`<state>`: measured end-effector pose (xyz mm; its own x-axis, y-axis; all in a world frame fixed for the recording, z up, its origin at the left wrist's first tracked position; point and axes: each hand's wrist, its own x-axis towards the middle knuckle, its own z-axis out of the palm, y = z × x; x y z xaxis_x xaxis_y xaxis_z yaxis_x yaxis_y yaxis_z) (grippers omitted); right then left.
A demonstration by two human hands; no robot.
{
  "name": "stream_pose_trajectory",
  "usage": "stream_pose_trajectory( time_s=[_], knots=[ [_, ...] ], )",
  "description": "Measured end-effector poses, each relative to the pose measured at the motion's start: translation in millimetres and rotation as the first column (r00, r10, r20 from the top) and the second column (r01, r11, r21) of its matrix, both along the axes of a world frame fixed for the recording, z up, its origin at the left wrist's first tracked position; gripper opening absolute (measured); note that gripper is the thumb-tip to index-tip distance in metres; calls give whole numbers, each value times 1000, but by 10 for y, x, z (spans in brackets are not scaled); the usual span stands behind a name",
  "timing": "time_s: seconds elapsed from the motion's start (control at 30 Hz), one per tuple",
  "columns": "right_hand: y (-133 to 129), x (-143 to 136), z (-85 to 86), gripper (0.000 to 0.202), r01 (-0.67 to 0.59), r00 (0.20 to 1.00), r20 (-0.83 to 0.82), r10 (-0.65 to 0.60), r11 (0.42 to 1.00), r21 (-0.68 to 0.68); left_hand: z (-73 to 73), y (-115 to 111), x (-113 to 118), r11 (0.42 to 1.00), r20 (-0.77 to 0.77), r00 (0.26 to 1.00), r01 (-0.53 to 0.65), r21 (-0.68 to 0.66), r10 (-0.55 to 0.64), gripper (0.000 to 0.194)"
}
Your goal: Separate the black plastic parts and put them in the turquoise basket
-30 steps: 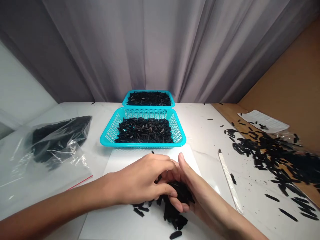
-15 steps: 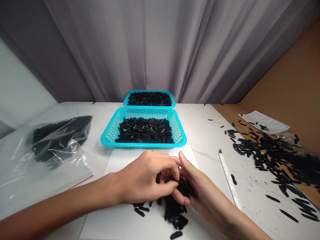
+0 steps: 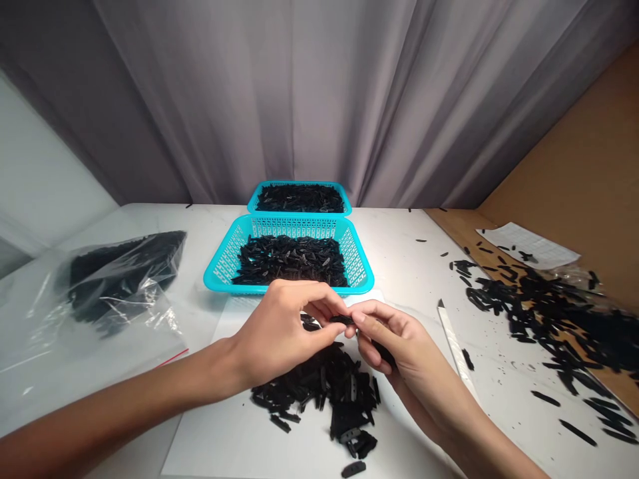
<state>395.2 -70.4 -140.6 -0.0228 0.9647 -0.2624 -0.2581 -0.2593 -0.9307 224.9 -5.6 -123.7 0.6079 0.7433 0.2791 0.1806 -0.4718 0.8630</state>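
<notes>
A small black piece (image 3: 342, 320) is pinched between thumb and fingers of the left hand (image 3: 282, 332), near the centre of the frame; its right end is met by the thumb and fingertips of the right hand (image 3: 407, 342). More black bits (image 3: 383, 357) are held in the curled lower fingers of the right hand; their number cannot be told. Below the hands, lower centre, a loose heap (image 3: 344, 389) of like pieces is spread on a white sheet (image 3: 204, 439), partly covered by the left hand. Small holes are seen in a grey-faced piece at the heap's lower part; one piece (image 3: 354, 470) is set apart at the bottom edge. Just beyond the hands, a blue basket (image 3: 289, 290) is partly filled with black pieces; behind it a second basket (image 3: 299, 213) is more fully loaded. At the left of the frame, a dark mass is enclosed in a clear bag (image 3: 44, 352), edged by a red strip (image 3: 173, 357). Right of the right hand, a white-handled knife (image 3: 455, 346) is laid, blade tip pointed away. At far right, many pieces (image 3: 529, 299) are strewn over table (image 3: 399, 253) and brown board (image 3: 436, 216), some on a paper (image 3: 524, 241). The background is filled by a grey curtain (image 3: 319, 100).
</notes>
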Motion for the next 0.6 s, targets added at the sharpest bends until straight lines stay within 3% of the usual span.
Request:
stream_pose_trajectory(
  time_s=[0.4, 0.6],
  knots=[
    [-2, 23, 26, 26, -20, 997, 69, 19, 1000, 22, 41, 55, -21, 980, 42, 998, -29, -196, 38, 13],
    [-12, 31, -28, 33, 43, 983, 175, -55, 996, 72, 31, 54, -20, 960, 58, 998, -2, -281, 19, 21]
  ],
)
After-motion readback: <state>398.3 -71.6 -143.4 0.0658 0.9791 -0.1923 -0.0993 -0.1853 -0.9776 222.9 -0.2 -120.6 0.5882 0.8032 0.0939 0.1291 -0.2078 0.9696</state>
